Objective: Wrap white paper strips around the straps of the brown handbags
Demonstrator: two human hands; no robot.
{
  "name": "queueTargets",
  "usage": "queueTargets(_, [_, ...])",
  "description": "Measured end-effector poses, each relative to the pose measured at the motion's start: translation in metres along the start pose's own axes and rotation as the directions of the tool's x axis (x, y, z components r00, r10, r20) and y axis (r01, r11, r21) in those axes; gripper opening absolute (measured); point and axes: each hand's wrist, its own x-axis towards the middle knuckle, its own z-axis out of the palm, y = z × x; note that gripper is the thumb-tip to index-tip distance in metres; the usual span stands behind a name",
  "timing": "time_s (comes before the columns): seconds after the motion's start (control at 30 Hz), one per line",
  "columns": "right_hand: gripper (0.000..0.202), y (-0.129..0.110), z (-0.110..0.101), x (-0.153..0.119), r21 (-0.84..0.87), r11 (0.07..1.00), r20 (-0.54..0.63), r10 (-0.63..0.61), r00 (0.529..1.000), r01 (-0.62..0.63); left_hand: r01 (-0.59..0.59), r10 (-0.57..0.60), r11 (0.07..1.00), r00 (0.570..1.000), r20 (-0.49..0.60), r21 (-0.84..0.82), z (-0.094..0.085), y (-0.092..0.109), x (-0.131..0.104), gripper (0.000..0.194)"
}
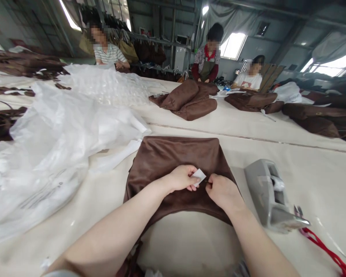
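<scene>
A brown bag (178,152) with a curved lower opening lies flat on the table in front of me. Over its middle, my left hand (186,177) pinches a small white card (199,177) between thumb and fingers. Just right of the card, my right hand (221,189) is closed, its thumb and fingertips pressed on something small and dark, too small to name. The two hands are close together, a short gap between them.
A grey tape dispenser (265,192) stands right of the bag, beside small snips (298,211) with a red cord (325,246). Crumpled clear plastic bags (60,127) cover the left side. Brown bags (187,100) lie across the table, where several people stand.
</scene>
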Motion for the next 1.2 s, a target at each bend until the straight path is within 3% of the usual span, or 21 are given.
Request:
queueTargets(0.1, [0.015,-0.004,-0.003,-0.001,-0.035,0.999,0.033,-0.037,0.999,0.038,0.076,-0.076,0.995,0.997,-0.005,0.065,0.001,0.002,-0.012,0.005])
queueTargets(0.2, [0.016,-0.009,-0.006,0.000,0.054,0.994,0.071,-0.103,0.992,0.099,0.125,-0.118,0.981,0.992,-0.056,0.149,0.003,-0.003,-0.022,0.006])
queueTargets(0.43, [0.017,-0.013,-0.009,0.000,0.269,0.956,0.080,-0.146,0.986,0.120,0.106,-0.082,0.961,0.991,-0.103,0.257,0.002,-0.023,-0.022,0.008])
queueTargets(0.63, [0.019,-0.010,-0.011,-0.001,0.402,0.911,0.103,-0.141,0.985,0.088,0.141,-0.066,0.915,0.976,-0.205,0.377,0.011,-0.016,-0.024,0.012])
queueTargets(0.87, [0.015,-0.010,-0.014,-0.004,0.450,0.886,0.102,-0.172,0.980,0.109,0.085,-0.001,0.934,0.972,-0.234,0.348,0.021,-0.020,-0.018,0.021])
queueTargets(1.2, [0.016,-0.005,-0.004,-0.001,0.671,0.739,0.281,-0.175,0.944,-0.063,0.040,0.054,0.908,0.976,-0.213,0.416,0.024,-0.026,-0.009,0.022])
